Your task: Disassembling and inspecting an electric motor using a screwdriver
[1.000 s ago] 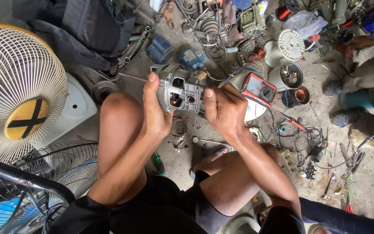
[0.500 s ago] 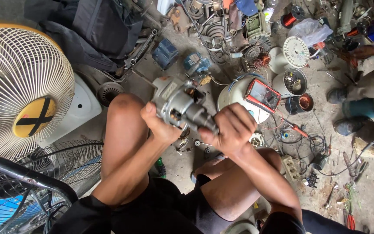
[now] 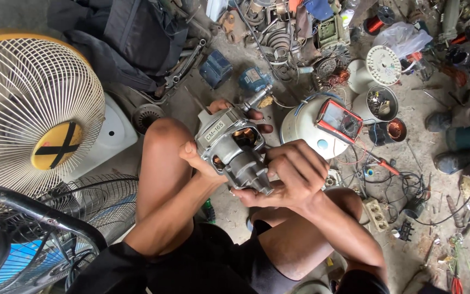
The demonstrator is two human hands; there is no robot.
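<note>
A grey metal electric motor with copper windings showing through its openings sits tilted between my hands, above my knees. My left hand wraps around it from the left, fingertips reaching past its far side near the shaft. My right hand grips the motor's lower right end, fingers curled over the housing. The motor's shaft points up and to the right.
A red multimeter rests on a white round casing to the right. A white fan with a yellow hub stands at the left, with a black fan guard below it. Motor parts, wire spools, tools and cables litter the floor beyond; another person's shoes are at the far right.
The motor has been turned in my hands: its open face pointed at me before, and now it lies tilted with the shaft up right. My right hand slid to its lower end.
</note>
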